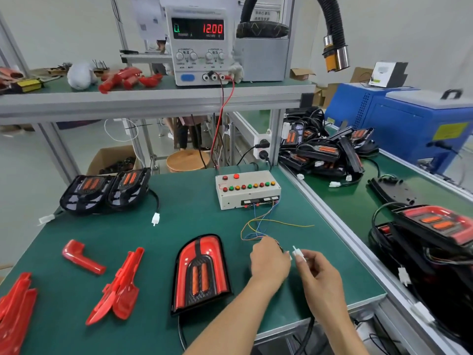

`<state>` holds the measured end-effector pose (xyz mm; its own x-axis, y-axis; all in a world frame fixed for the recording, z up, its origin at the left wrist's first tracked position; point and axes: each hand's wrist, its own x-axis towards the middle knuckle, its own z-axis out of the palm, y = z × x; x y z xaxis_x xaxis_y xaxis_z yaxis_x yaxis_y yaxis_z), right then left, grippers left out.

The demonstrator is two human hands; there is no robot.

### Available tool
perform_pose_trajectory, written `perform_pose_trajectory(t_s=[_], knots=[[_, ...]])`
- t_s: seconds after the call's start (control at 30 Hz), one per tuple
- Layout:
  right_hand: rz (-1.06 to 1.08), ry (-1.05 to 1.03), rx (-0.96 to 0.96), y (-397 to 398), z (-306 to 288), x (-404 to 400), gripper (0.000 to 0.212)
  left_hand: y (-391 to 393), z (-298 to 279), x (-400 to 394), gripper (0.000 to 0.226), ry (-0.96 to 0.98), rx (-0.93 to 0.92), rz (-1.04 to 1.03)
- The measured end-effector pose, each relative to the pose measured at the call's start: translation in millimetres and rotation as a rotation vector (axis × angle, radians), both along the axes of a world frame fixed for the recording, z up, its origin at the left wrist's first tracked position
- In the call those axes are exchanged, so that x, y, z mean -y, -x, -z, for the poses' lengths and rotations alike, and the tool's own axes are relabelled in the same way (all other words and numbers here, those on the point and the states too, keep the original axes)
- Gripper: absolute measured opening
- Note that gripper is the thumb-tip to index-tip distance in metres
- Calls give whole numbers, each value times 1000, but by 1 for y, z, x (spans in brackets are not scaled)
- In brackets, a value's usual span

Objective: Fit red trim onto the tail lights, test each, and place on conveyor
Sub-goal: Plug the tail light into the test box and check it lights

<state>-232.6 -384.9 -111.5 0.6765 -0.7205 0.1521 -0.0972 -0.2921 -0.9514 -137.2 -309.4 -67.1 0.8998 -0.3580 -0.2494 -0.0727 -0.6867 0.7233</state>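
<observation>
The tail light (201,272), with glossy red trim around its black housing and two orange bars, lies flat on the green counter (179,216) near the front edge. Its cable drops over that edge and is cut off by the frame. Just right of it, the right hand (323,274) pinches a white plug (299,253). The left hand (268,261) is curled around thin coloured wires (258,224); what it grips is hidden. The wires run to the beige test box (247,189), which carries a row of round buttons. Bare mat lies between the tail light and the box. Loose red trims (120,285) lie to the left. Two untrimmed lights (106,189) sit at the back left. At right, past an aluminium rail, the conveyor (358,201) carries piled lights (330,149).
</observation>
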Motion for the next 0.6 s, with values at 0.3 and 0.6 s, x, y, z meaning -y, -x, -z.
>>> perform_pose_trajectory(t_s=[0.3, 0.6], knots=[[-50, 59, 11, -1, -2, -3, 19, 0, -7, -16, 11, 684, -427, -140], [-60, 75, 57, 3, 0, -9, 20, -3, -19, -33, 14, 561, -248, -4]])
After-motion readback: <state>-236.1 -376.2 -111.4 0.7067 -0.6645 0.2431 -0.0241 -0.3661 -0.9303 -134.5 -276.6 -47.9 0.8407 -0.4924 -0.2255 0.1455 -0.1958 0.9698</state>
